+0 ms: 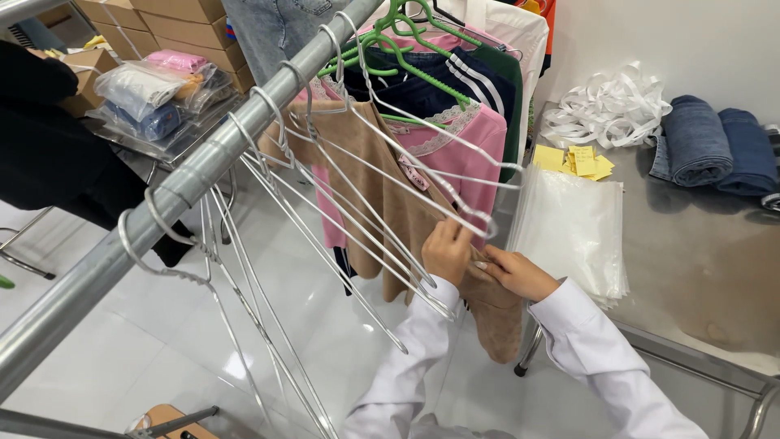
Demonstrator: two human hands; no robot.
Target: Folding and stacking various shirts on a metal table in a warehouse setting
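both hands, left hand [447,250] and right hand [518,272], pinch the tan garment [398,195] with fingers closed; support the fabric near its wire hanger [422,175] to avoid snagging.

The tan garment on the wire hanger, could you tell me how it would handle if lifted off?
The tan garment probably goes floppy: it drapes in folds below both hands. It looks soft, so likely light. It may slide off the thin wire hanger.

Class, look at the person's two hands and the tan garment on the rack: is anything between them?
Nothing visible: the left hand and right hand already grip the tan garment. Empty wire hangers hang just left, touching the left hand.
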